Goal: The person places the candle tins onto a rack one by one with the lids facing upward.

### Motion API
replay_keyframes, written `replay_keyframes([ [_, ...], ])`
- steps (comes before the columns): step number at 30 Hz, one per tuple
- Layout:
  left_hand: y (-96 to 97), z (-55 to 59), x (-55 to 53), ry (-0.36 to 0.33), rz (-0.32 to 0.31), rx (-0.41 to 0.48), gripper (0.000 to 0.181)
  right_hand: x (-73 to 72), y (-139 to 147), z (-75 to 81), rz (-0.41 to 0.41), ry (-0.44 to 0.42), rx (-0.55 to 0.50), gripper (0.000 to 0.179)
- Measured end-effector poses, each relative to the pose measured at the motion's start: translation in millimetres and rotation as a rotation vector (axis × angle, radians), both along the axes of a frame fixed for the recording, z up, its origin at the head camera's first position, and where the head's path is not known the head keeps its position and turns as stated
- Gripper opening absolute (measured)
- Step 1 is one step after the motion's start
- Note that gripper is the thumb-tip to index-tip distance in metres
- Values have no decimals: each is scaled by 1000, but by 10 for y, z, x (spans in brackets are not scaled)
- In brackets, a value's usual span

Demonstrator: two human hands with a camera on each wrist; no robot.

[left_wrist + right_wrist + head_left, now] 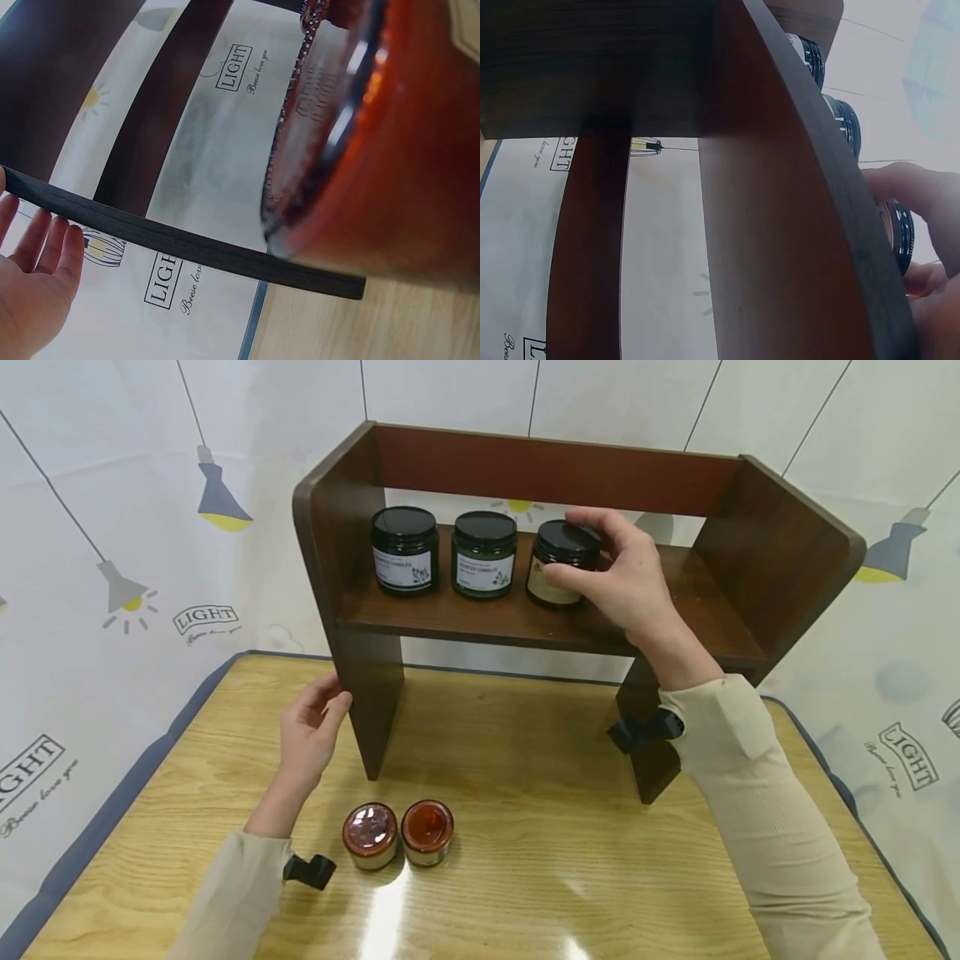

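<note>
On the shelf board stands a dark candle jar with a beige label [551, 583], its black lid on top. My right hand [626, 572] grips this jar from the right, thumb at the front and fingers behind. Left of it sit two green candle jars, one in the middle [483, 553] and one near the side panel [405, 550], both black-lidded with white labels. My left hand [309, 727] touches the outer edge of the dark wooden shelf's left side panel [367, 693], fingers loosely bent in the head view. In the left wrist view those fingers [56, 251] lie along the panel edge.
Two amber glass candle jars, a left one [371, 835] and a right one [427, 832], stand side by side on the wooden table [525, 877] before the shelf. The shelf's right panel [780, 568] rises beside my right forearm. A printed curtain [112, 652] surrounds the table.
</note>
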State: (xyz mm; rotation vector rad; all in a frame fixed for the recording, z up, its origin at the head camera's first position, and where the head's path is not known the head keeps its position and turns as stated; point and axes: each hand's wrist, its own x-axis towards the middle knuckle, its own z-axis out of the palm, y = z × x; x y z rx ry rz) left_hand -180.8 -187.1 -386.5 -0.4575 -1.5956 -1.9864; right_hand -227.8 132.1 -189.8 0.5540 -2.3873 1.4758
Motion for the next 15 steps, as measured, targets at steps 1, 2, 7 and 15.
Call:
replay_keyframes([
  [1,0,0,1,0,0,0,38,-1,-1,-1,1,4,4,54],
  [2,-1,1,2,-1,3,-1,38,-1,-2,-1,4,7,3,54],
  [7,-2,2,7,-6,7,-8,36,19,4,-7,5,20,-6,56],
  [15,-8,-4,3,-27,13,-16,34,139,65,13,-29,24,-44,63],
])
